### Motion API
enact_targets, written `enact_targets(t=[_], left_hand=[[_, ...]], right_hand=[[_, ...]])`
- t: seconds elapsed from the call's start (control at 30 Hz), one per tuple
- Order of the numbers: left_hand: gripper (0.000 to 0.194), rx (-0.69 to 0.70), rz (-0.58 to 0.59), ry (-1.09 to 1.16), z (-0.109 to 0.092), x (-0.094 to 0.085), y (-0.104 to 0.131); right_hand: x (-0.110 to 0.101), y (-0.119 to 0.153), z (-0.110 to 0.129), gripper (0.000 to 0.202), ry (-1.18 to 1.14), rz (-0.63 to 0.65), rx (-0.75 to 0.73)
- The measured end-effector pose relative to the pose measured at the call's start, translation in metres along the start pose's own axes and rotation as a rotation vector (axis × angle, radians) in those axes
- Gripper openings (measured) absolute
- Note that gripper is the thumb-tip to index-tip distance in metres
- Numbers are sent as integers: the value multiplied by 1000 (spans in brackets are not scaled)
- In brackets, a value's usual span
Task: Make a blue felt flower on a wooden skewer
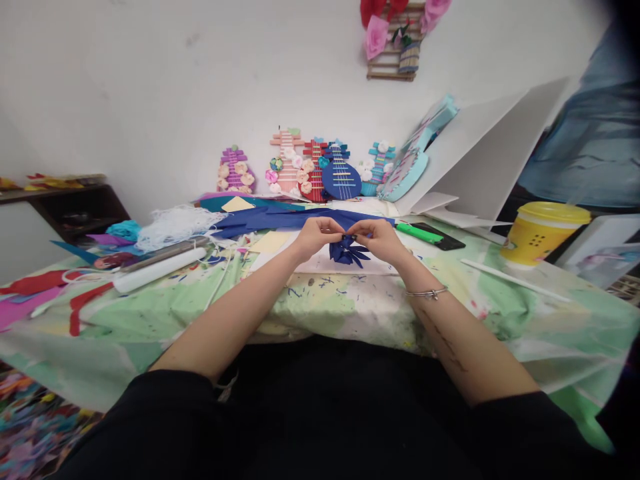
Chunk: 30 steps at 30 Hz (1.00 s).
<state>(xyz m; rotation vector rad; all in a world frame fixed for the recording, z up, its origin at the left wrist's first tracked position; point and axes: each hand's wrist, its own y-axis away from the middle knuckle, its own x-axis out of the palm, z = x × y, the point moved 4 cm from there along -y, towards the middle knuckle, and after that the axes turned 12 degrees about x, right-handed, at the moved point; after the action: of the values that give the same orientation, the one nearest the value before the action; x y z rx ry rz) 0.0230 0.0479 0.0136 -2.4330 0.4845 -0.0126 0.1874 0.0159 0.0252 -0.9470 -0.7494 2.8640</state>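
Between my two hands hangs a dark blue paper flower (349, 253) with narrow, pointed petals fanning downward. My left hand (320, 237) pinches its top edge from the left, thumb and forefinger together. From the other side my right hand (377, 239) pinches the same top edge, its fingertips almost meeting the left ones. A white sheet (310, 265) lies on the table under the flower. Behind my hands stretch long strips of blue paper (265, 219). Exactly what the fingertips press is too small to make out.
A green marker (419, 232) rests on a black phone (453, 244). At right stands a yellow cup (543, 233); a white stick (515, 280) lies before it. Left are a white roll (160, 270) and white yarn (175, 227). Small decorated instruments (341, 179) line the wall.
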Motion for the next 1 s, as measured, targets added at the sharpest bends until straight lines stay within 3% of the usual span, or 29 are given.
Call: enact_targets(t=[1.0], left_hand=[[27, 17, 8, 29, 2, -1, -2]], right_hand=[[-2, -3, -8, 18, -27, 5, -41]])
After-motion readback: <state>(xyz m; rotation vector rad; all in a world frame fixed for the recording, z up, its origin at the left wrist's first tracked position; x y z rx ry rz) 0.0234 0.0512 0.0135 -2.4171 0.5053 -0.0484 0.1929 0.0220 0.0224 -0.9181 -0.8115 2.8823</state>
